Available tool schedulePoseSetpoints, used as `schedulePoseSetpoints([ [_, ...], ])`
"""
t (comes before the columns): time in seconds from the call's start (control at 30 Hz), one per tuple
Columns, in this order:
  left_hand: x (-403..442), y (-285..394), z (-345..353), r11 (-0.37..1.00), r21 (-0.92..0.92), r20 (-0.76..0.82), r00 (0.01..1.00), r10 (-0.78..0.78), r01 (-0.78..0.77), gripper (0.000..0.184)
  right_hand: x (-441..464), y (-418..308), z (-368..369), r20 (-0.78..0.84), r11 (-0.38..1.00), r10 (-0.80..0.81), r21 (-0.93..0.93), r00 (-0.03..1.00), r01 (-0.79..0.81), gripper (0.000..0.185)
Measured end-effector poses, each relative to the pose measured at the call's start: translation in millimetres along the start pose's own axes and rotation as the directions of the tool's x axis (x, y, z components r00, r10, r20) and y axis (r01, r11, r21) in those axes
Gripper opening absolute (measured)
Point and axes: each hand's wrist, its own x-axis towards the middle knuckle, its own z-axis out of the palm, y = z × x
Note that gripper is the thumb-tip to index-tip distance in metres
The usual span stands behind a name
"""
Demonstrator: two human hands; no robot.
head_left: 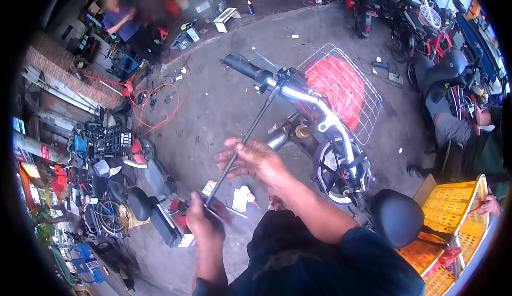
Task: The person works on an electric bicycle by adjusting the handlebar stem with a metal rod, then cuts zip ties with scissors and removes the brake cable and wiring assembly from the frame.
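A long, thin dark rod [256,122], its exact kind unclear, slants from the bike's chrome handlebar [304,94] down towards me. My right hand [256,161] pinches it around the middle, thumb on top and fingers partly spread behind. Lower down, my left hand [206,220] is closed around its bottom end, thumb upward; the fingers there are blurred. The rod's top end meets the handlebar beside the brake lever clamp, near the black grip [242,66]. Behind the handlebar sits a white wire basket [373,115] holding a red bag [338,88]. The front wheel [333,171] is below.
A black saddle [397,219] and yellow plastic crates [453,203] stand at right, with another person's hand [489,205] by them. Parked scooters [152,216] line the left. An orange hose [160,123] coils on the floor. A person [121,21] stands far left.
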Motion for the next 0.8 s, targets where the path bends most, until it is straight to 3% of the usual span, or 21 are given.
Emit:
schedulePoseSetpoints([
  [0.07, -11.4, -0.6, 5.0, 0.933, 0.318, -0.079, 0.975, 0.206, -0.171, 0.047, -0.5, -0.9, 2.2, -0.004, 1.0, 0.006, 0.008, 1.0, -0.006, 0.03],
  [0.13, -18.1, -1.2, 8.2, 0.732, 0.618, -0.079, 0.903, 0.422, -0.288, 0.052, 1.9, 5.3, -1.4, -0.059, 1.0, 0.008, -0.006, 0.998, -0.008, 0.029],
  [0.2, -18.6, -5.8, -2.1, 0.38, 0.683, 0.156, 0.632, 0.759, -0.624, 0.032, 1.9, 7.1, -0.1, -0.08, 1.0, 0.002, -0.011, 0.997, -0.003, 0.03],
  [0.23, -12.4, -3.5, 0.4, 0.219, 0.726, 0.25, 0.547, 0.799, -0.652, 0.026, 3.2, 7.6, -0.4, -0.095, 1.0, 0.0, -0.012, 0.995, -0.001, 0.03],
  [0.3, -12.6, 3.1, 6.8, 0.12, 0.766, 0.326, 0.542, 0.774, -0.632, 0.026, 0.9, 10.2, 2.8, -0.111, 1.0, -0.01, -0.024, 0.994, 0.007, 0.03],
  [0.37, 1.3, 2.1, -2.2, 0.219, 0.769, 0.326, 0.664, 0.673, -0.6, 0.032, 3.0, 9.6, 4.8, -0.136, 0.997, -0.028, -0.081, 0.99, 0.017, 0.031],
  [0.4, 0.9, 7.2, 0.2, 0.702, 0.526, 0.154, 0.866, 0.476, -0.48, 0.036, 2.0, 8.9, 4.8, -0.161, 0.992, -0.033, -0.129, 0.986, 0.012, 0.031],
  [0.43, -1.2, 11.4, 5.0, 0.974, 0.14, 0.102, 0.981, 0.167, -0.18, 0.04, 1.3, 8.1, 2.7, -0.188, 0.984, -0.037, -0.18, 0.982, 0.003, 0.032],
  [0.47, -5.4, 13.2, 6.9, 0.94, -0.272, 0.183, 0.97, -0.159, 0.205, 0.044, -0.1, 7.1, 4.4, -0.159, 0.985, -0.042, -0.171, 0.986, 0.014, 0.031],
  [0.5, -7.6, 11.1, 5.9, 0.876, -0.377, 0.256, 0.943, -0.214, 0.301, 0.053, -1.0, 5.7, 6.7, -0.133, 0.987, -0.045, -0.159, 0.99, 0.023, 0.031],
  [0.6, -18.0, 5.7, 17.3, 0.997, 0.068, -0.172, 0.985, -0.019, 0.031, 0.056, 2.7, -2.0, -0.1, -0.017, 0.997, 0.023, -0.068, 1.0, -0.024, 0.03],
  [0.63, -16.8, -9.1, 2.0, 0.765, 0.582, -0.086, 0.914, 0.397, -0.277, 0.046, 1.4, -4.2, -3.7, 0.024, 0.998, 0.058, -0.03, 0.998, -0.057, 0.03],
  [0.67, -17.5, -10.8, -8.6, 0.515, 0.74, 0.079, 0.816, 0.572, -0.432, 0.03, -0.3, -5.1, -3.3, 0.018, 0.997, 0.062, -0.047, 0.998, -0.061, 0.029],
  [0.73, -17.1, -16.5, -4.9, 0.171, 0.746, 0.27, 0.527, 0.806, -0.643, 0.023, 0.3, -6.0, -2.3, -0.004, 0.995, 0.058, -0.08, 0.998, -0.058, 0.028],
  [0.8, -12.4, -8.1, -1.0, -0.056, 0.79, 0.394, 0.435, 0.81, -0.61, 0.023, 1.7, 1.2, -5.5, -0.017, 0.997, 0.054, -0.062, 0.998, -0.055, 0.027],
])
